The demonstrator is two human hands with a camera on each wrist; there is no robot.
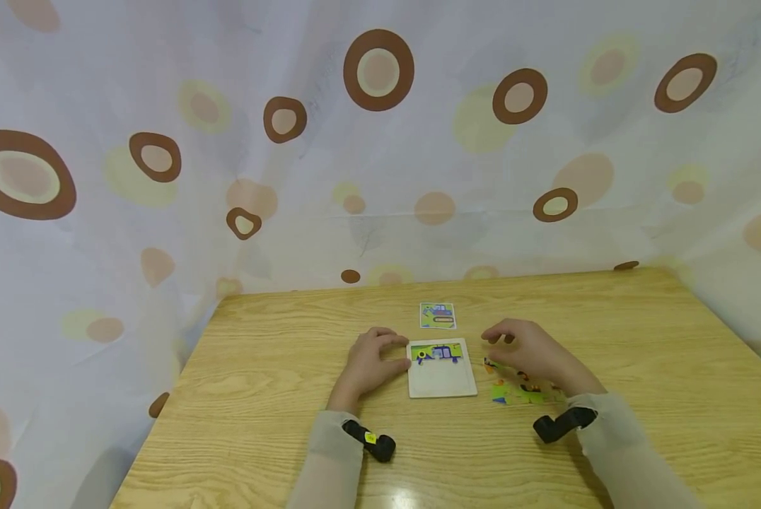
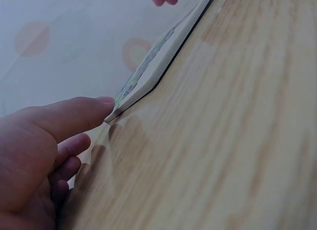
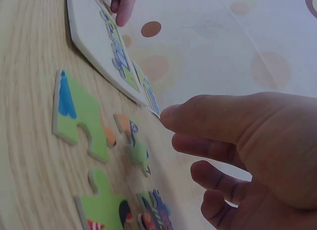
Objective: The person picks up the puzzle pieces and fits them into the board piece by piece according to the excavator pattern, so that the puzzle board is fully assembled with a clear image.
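My left hand (image 1: 369,362) rests at the left edge of a white puzzle tray (image 1: 443,385), its thumb and a fingertip touching the rim. Along the tray's upper part lie fitted puzzle pieces (image 1: 443,353) with a blue vehicle on green; the lower part shows bare white. To the tray's right, my right hand (image 1: 533,353) hovers over loose puzzle pieces, its fingers loosely bent and holding nothing. In the right wrist view, a green piece with a blue corner (image 3: 79,114) lies near the tray, with another green piece (image 3: 101,203) below it. The hand partly hides the pieces in the head view.
Behind the tray lies a small picture card (image 1: 438,316) showing a blue vehicle on green. The wooden table (image 1: 279,367) ends at the back against a patterned cloth (image 1: 317,177). Each wrist wears a black camera strap.
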